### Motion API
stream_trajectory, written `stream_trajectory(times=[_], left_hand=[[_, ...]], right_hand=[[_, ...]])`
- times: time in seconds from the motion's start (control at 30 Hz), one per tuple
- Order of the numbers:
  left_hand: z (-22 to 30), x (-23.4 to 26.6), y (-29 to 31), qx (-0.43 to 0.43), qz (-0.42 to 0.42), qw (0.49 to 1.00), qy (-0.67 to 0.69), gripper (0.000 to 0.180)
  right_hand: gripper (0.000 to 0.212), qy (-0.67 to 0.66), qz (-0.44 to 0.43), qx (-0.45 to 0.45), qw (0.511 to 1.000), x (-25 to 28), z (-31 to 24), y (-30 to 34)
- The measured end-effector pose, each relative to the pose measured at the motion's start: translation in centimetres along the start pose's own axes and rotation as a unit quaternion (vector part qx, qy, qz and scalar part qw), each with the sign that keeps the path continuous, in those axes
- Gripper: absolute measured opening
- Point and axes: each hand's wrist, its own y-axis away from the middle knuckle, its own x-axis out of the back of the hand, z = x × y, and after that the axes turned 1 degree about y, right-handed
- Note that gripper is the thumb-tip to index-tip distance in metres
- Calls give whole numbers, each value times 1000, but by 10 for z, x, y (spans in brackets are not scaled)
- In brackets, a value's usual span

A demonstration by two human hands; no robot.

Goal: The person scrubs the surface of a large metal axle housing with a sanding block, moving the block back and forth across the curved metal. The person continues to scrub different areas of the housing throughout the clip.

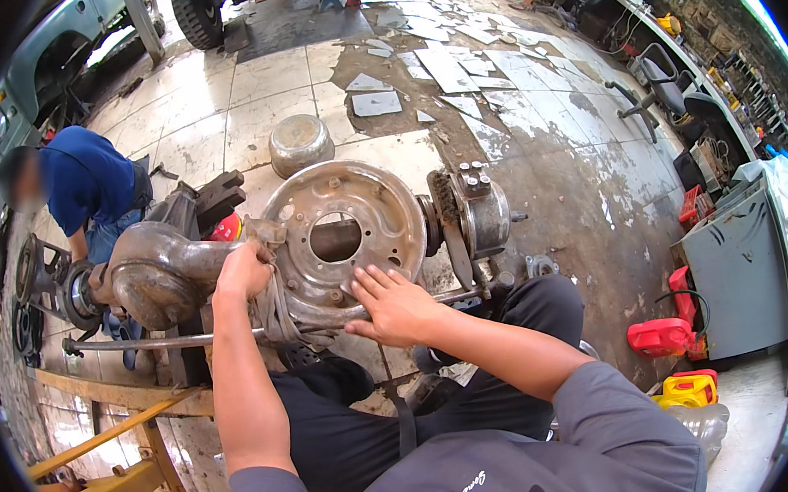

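Note:
A round metal brake backing plate (361, 186), with a large centre hole and smaller holes around it, lies before me. My left hand (246, 271) is closed at its left edge on a grey rag (276, 313), which hangs over the rim. Fingers apart, my right hand (391, 305) lies flat on the plate's lower right part. A rusty axle housing (160, 272) with a bulging middle is just left of the plate. A long metal rod (166, 342) runs below it. Right of the plate are a wheel hub (486, 213) and what looks like a brush (447, 207).
A metal bowl-shaped part (301, 142) sits beyond the plate. A person in blue (97, 177) crouches at the left, near a yellow frame (117, 490). Broken tiles (445, 66) litter the far floor. Red container (660, 338) and grey cabinet (743, 265) stand right.

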Motion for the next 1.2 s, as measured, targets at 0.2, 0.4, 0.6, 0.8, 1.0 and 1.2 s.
stream_trajectory(times=[0.2,0.4,0.6,0.8,1.0,1.2], left_hand=[[5,1,-2,-12,-5,1000,-24,26],[9,6,7,3,4,1000,-21,27],[1,-2,-2,-14,1,1000,-28,27],[9,5,3,-12,-3,1000,-22,26],[6,2,4,-4,13,1000,-21,25],[9,5,3,3,-3,1000,-20,25]], right_hand=[[83,29,83,6,996,-15,2,-15],[85,-11,-62,17,998,15,-3,17],[88,32,31,-16,999,-6,-7,-7],[88,7,-49,-1,999,14,-3,13],[88,0,-65,-21,998,11,-9,0],[89,7,-29,-2,1000,3,-1,6]])
